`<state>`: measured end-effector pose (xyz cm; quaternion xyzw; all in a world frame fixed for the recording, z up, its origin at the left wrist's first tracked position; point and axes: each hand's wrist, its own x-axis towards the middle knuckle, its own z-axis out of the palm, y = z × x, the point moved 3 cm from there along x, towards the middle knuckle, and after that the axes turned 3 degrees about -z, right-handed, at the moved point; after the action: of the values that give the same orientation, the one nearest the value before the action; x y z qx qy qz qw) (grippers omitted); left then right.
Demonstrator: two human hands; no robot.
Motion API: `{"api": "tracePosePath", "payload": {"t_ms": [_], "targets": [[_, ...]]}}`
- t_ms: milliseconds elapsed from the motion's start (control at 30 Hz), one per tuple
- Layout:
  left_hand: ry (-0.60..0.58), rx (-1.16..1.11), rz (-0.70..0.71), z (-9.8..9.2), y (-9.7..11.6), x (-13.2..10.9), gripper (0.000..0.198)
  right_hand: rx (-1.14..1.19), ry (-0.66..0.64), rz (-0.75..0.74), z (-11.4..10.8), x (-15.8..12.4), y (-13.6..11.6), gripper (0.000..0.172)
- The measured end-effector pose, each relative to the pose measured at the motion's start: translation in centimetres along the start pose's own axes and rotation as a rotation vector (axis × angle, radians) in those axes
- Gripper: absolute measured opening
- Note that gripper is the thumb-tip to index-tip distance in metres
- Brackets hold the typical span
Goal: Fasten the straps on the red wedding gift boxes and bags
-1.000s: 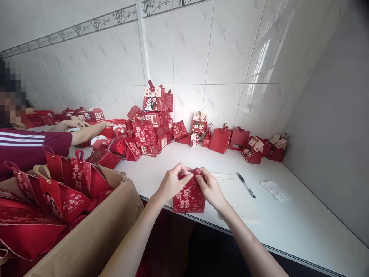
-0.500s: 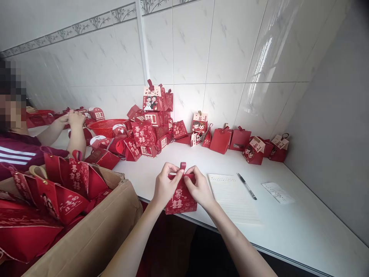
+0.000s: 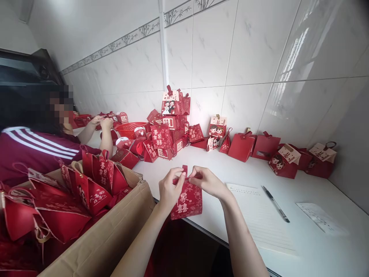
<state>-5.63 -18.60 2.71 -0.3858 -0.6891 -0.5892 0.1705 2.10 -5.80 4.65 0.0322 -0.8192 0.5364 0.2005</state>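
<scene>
Both my hands hold a small red paper gift box (image 3: 187, 201) with white characters, at the front edge of the white counter (image 3: 253, 173). My left hand (image 3: 170, 189) pinches its top left corner, fingers closed. My right hand (image 3: 208, 181) pinches the top right flap beside a small red tab that stands up between my fingers. The box hangs partly over the counter's edge.
A cardboard carton (image 3: 98, 234) full of red boxes stands at my lower left. A heap of red gift boxes (image 3: 167, 134) lines the tiled wall. A lined sheet (image 3: 261, 217), a pen (image 3: 275, 198) and a paper slip (image 3: 321, 218) lie right. A person in a maroon striped sleeve (image 3: 37, 148) works at left.
My view has swung left and closer. My hands keep folding the box's top, now with the tab upright. The person at left has raised both hands to a box.
</scene>
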Motion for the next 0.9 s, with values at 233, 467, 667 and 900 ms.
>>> {"api": "tracePosePath", "payload": {"t_ms": [233,467,667,900], "targets": [[0.016,0.088,0.135,-0.2,0.0,-0.3,0.010,-0.010,0.124,-0.022,0.9,-1.2,0.1,0.010],[0.002,0.158,0.189,-0.2,0.6,0.0,0.019,0.070,0.129,0.014,1.3,-1.5,0.7,0.010],[-0.041,0.125,0.279,-0.5,1.1,-0.3,0.035,0.012,0.073,0.010,0.7,-1.4,0.0,0.009],[-0.072,0.085,0.275,-0.7,1.0,-0.4,0.047,-0.303,-0.055,-0.005,0.1,-0.2,-2.2,0.016]]}}
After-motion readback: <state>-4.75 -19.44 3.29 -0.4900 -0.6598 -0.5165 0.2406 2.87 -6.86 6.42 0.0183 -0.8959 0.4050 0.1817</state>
